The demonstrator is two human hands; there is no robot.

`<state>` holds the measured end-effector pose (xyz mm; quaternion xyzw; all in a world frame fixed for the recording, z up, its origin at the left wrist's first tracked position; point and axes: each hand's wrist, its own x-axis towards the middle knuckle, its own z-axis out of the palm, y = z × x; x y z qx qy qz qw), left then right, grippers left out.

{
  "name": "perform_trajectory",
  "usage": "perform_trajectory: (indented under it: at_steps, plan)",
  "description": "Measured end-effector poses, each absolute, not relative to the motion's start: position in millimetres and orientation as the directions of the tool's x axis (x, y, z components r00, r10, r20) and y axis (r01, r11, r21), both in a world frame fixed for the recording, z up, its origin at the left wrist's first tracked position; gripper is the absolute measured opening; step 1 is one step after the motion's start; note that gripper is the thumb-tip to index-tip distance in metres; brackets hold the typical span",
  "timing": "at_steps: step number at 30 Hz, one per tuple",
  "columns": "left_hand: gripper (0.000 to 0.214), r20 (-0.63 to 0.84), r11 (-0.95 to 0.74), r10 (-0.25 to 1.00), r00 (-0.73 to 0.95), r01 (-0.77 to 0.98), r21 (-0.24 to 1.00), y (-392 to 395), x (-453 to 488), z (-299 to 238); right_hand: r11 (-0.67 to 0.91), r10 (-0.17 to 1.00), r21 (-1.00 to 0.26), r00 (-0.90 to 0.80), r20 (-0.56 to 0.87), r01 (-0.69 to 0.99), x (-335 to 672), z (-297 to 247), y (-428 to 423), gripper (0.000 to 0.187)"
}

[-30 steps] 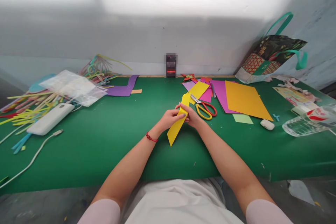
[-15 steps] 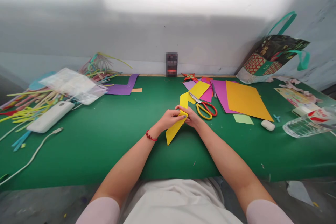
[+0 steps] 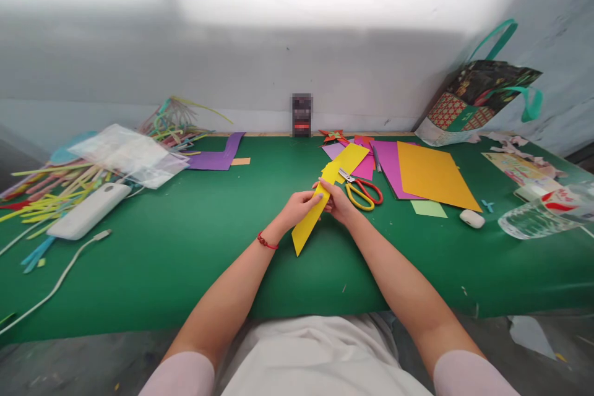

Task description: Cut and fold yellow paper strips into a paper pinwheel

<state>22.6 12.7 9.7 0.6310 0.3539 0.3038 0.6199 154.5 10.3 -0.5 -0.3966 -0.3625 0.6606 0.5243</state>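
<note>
Over the middle of the green table [image 3: 185,260], both my hands pinch one long yellow paper strip [image 3: 307,227]. My left hand [image 3: 301,206], with a red bracelet at the wrist, grips it from the left. My right hand [image 3: 341,202] grips it from the right, fingers closed on the upper part. The strip's pointed lower end hangs toward me, and its upper end rises behind my fingers. Just beyond my right hand lie scissors [image 3: 361,190] with yellow and red handles, on the table.
Sheets of orange [image 3: 434,176], purple and pink paper lie at the right, with an earbud case [image 3: 472,218], a clear plastic bottle [image 3: 538,216] and a patterned bag [image 3: 477,99]. At the left are colored strips [image 3: 51,189], a plastic bag, a white power bank [image 3: 88,210] and cable.
The yellow strip has shifted a little in my hands, its lower tip swinging slightly; my fingers re-gripped it near the top. Both hands stay in the same place.
</note>
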Motion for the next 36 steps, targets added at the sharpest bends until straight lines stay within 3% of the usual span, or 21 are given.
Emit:
perform_trajectory:
  at_steps: [6,9,16,19,23,24,26,28,30,32,36]
  plan:
    - [0.026,-0.078,0.026,0.769,0.635,0.092,0.995,20.3,15.5,12.1,-0.014,0.994,-0.930,0.094,-0.052,-0.367,162.7,2.8,14.8,0.042]
    - [0.019,-0.072,-0.010,0.798,0.599,0.133,0.991,23.2,11.4,13.9,0.017,0.983,-0.919,0.176,-0.057,-0.395,167.6,5.8,16.3,0.044]
    - [0.015,-0.030,-0.101,0.857,0.514,0.226,0.969,29.4,6.5,12.1,-0.004,0.993,-0.920,0.104,-0.048,-0.392,168.4,4.3,16.4,0.039]
    - [0.018,0.123,-0.266,0.911,0.394,0.332,0.905,28.3,6.3,10.2,0.011,0.989,-0.914,0.141,-0.051,-0.405,168.0,2.5,17.4,0.037]
    - [0.033,0.447,-0.417,0.894,0.021,0.402,0.815,28.5,4.5,12.3,0.118,0.981,-0.882,0.189,0.034,-0.457,169.3,4.3,17.3,0.034]
    - [0.036,0.441,-0.390,0.896,-0.057,0.375,0.841,30.1,3.8,13.2,0.158,0.979,-0.880,0.190,0.079,-0.447,169.6,5.1,16.5,0.031]
    - [0.038,0.267,-0.234,0.956,-0.121,0.234,0.944,34.7,2.8,14.4,0.234,0.969,-0.894,0.173,0.179,-0.382,169.9,6.1,14.1,0.025]
    - [0.038,-0.043,0.042,0.999,0.029,0.018,0.999,39.3,2.6,14.1,0.263,0.965,-0.922,0.085,0.249,-0.282,169.9,6.4,11.2,0.020]
    - [0.043,-0.225,0.273,0.931,0.286,-0.141,0.952,41.2,3.1,12.2,0.264,0.959,-0.945,-0.050,0.278,-0.194,169.2,6.1,8.4,0.019]
    - [0.036,-0.253,0.360,0.874,0.415,-0.205,0.910,40.2,3.9,9.8,0.280,0.942,-0.951,-0.155,0.299,-0.130,167.7,5.6,6.3,0.017]
    - [0.016,-0.226,0.331,0.903,0.365,-0.255,0.908,35.8,4.4,7.5,0.389,0.902,-0.921,-0.209,0.379,0.008,164.2,4.9,4.4,0.013]
